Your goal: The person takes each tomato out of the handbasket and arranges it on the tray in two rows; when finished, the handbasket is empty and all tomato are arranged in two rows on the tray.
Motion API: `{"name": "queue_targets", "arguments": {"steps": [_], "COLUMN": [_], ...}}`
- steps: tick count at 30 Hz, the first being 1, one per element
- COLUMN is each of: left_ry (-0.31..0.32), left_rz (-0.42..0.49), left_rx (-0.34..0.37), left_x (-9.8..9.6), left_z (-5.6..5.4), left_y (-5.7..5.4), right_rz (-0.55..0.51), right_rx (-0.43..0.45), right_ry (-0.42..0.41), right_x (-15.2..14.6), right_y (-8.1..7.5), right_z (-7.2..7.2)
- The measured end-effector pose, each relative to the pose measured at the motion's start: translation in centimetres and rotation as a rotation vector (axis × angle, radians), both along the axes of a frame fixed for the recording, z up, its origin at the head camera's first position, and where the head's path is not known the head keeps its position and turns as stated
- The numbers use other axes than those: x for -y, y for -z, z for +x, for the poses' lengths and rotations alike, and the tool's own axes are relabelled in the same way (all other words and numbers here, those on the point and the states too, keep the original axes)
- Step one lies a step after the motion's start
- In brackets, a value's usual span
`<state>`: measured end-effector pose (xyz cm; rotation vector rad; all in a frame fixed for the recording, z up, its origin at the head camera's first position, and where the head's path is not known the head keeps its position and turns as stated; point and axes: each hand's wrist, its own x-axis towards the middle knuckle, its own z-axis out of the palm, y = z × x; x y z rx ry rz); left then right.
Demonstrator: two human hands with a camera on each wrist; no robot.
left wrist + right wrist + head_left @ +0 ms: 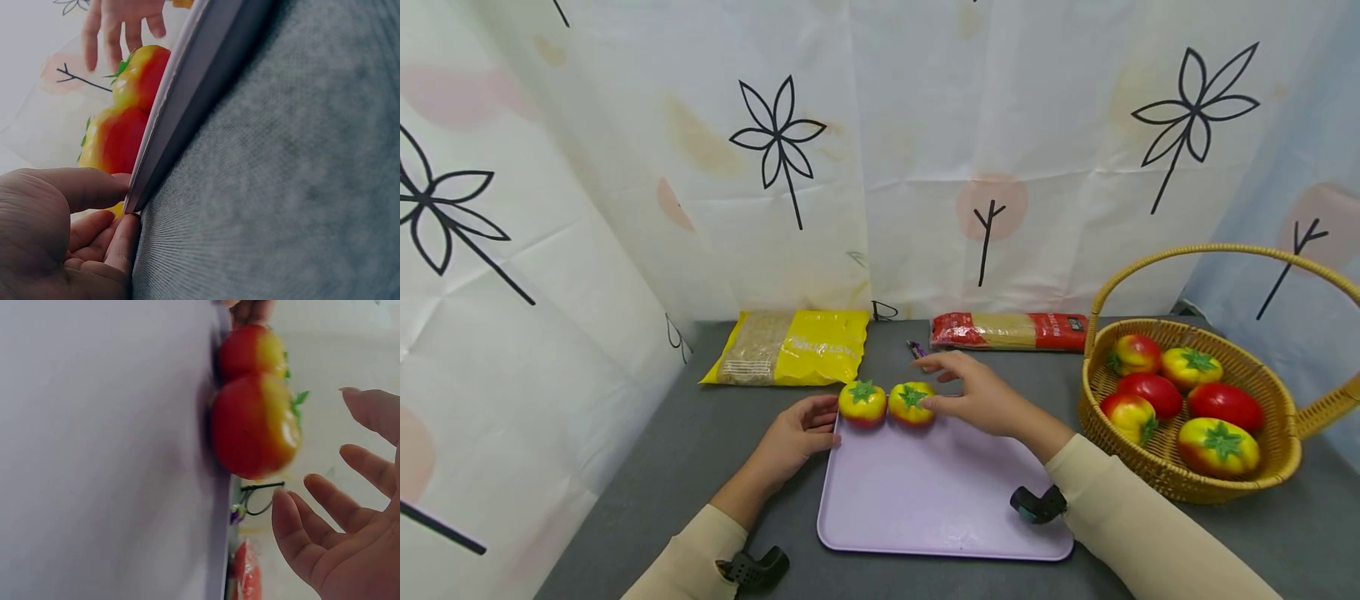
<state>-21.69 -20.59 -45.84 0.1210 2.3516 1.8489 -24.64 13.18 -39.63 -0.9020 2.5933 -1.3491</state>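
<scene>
My left hand (796, 437) is at the far left corner of a lilac tray (940, 492). In the left wrist view its thumb and fingers pinch the rim (149, 139) from above and below. Two yellow-and-red toy tomatoes with green leafy tops, a left one (862, 408) and a right one (904, 414), sit side by side at the tray's far left. My right hand (981, 396) hovers beside the right tomato with its fingers spread and relaxed. The right wrist view shows this palm (356, 550) apart from the tomatoes and holding nothing.
A wicker basket (1120, 433) with a tall handle stands at the right and holds several more red and yellow toy fruits. Along the back lie a yellow bag (820, 346) and a red packet (1060, 331). Near the packet is a small purple item (916, 349). A printed curtain (910, 125) hangs behind.
</scene>
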Motion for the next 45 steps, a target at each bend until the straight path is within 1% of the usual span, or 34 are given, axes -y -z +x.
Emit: {"name": "queue_targets", "arguments": {"steps": [8, 12, 17, 22, 25, 28, 32, 36, 38, 45], "left_ry": [0.000, 0.005, 0.000, 0.002, -0.005, -0.006, -0.004, -0.002, -0.002, 0.001], "left_rz": [0.001, -0.003, -0.001, -0.001, -0.007, -0.014, -0.010, 0.000, 0.009, 0.019], "left_rx": [0.002, -0.009, -0.008, -0.006, -0.008, -0.010, -0.001, 0.001, 0.003, 0.002], "left_x": [0.1, 0.1, 0.2, 0.2, 0.1, 0.1, 0.0, 0.1, 0.1, 0.2], "left_z": [0.1, 0.1, 0.0, -0.1, 0.0, 0.0, 0.1, 0.1, 0.1, -0.1], "left_y": [0.0, -0.1, -0.1, -0.1, -0.1, -0.1, -0.2, -0.1, -0.1, 0.1], "right_rz": [-0.065, -0.106, -0.187, -0.264, -0.289, -0.306, -0.340, -0.388, -0.404, -0.421], "right_rx": [0.013, 0.012, 0.036, 0.006, -0.008, 0.002, 0.015, 0.010, 0.007, -0.006], "right_ry": [0.053, 0.057, 0.035, -0.013, -0.033, -0.050, -0.084, -0.135, -0.147, -0.113], "right_x": [-2.2, -3.5, -5.2, -7.1, -8.4, -9.9, -11.6, -13.3, -14.2, -16.6], "right_y": [-1.0, -1.4, -1.7, -2.2, -2.5, -2.8, -2.9, -3.0, -3.1, -3.8], "right_z": [2.1, 3.2, 4.2, 5.2, 5.7, 6.2, 6.3, 6.0, 5.8, 5.7]}}
